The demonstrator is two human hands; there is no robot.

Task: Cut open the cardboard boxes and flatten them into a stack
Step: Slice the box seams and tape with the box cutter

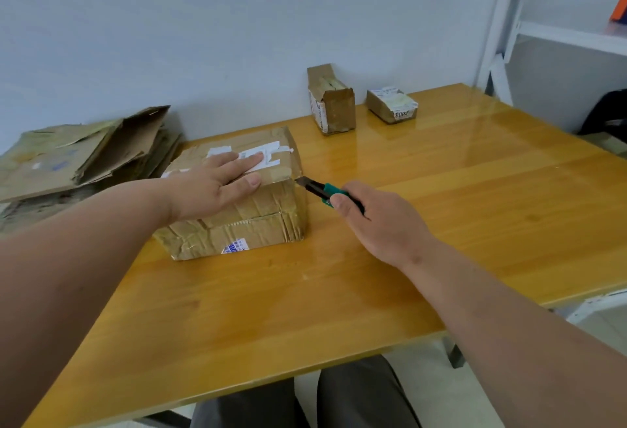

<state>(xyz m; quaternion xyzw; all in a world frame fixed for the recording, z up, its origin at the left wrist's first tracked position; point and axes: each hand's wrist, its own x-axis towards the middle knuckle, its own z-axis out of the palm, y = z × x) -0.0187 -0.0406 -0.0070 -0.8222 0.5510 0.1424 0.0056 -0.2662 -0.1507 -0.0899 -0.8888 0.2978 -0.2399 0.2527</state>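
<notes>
Knife (320, 189) was gripped in right hand (383, 220), blade tip touching box (237, 197) top-right corner at 10 o'clock from the fingers, left hand (217, 183) flat on top, fingers straight, flattened stack (78, 159) at box's 9 o'clock.

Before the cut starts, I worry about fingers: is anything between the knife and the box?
Nothing visible. The knife in the right hand meets the box corner; the left hand lies flat on top.

i see a brown taped box (237, 203) with white labels on a glossy orange-yellow table (441, 197). the knife (322, 192) i hold is green and black.
</notes>
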